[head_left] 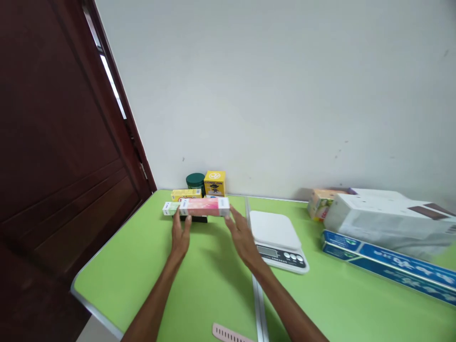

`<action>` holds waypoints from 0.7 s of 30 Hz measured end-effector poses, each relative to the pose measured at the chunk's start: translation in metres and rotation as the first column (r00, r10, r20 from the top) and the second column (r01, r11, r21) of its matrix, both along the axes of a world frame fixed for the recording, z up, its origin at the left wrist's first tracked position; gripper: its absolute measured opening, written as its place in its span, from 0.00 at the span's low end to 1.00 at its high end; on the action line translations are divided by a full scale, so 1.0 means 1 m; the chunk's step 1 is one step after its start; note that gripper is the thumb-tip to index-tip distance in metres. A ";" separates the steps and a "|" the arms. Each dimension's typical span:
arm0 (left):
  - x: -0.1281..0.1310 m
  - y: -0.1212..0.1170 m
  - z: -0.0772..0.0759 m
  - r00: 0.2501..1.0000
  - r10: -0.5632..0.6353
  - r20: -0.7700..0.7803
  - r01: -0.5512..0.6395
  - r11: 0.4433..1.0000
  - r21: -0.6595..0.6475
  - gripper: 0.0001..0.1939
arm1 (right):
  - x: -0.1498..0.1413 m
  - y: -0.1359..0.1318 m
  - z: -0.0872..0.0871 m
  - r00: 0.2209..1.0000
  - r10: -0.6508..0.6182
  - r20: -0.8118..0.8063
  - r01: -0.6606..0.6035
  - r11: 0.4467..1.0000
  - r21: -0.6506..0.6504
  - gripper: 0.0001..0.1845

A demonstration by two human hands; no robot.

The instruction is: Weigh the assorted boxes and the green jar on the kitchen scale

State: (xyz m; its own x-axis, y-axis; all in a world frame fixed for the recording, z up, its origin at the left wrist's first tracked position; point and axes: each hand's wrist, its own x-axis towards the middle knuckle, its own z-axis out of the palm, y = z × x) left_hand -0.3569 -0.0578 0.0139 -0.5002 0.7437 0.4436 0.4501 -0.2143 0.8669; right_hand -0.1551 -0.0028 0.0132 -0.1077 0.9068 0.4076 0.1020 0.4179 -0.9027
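Note:
A long pink-and-white box (204, 206) is held level above the green table, its ends between my two hands. My left hand (181, 237) grips the left end, thumb and fingers at its lower edge. At the right end, the fingers of my right hand (244, 237) press against the white part. Just behind the held box are a green-and-white box (170, 209), a yellow box (185, 194) and a dark item (198, 219), partly hidden. Farther back stand a dark green lidded tub (195, 181) and a yellow cube-shaped box (215, 182).
Right of my right hand lies a white kitchen scale (276, 237). Beyond it are a blue long box (388, 263), a white plastic-wrapped pack (388, 218) and a small orange box (322, 203). A pink strap (230, 334) lies at the near edge. A metal seam (259, 304) divides the table.

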 end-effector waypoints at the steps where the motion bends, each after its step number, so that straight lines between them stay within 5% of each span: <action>1: -0.018 0.001 0.000 0.999 0.047 -0.007 -0.047 0.999 0.003 0.37 | -0.021 0.004 -0.002 0.999 0.040 -0.003 -0.040 0.999 -0.011 0.45; 8: -0.098 0.027 -0.014 0.969 0.245 -0.036 -0.246 0.968 -0.043 0.40 | -0.112 0.031 -0.018 0.988 0.145 0.056 -0.146 0.989 0.015 0.49; 21: -0.104 0.072 -0.034 0.990 0.120 0.072 -0.124 0.991 0.042 0.41 | -0.116 0.050 -0.025 0.985 0.131 0.115 -0.142 0.986 0.089 0.47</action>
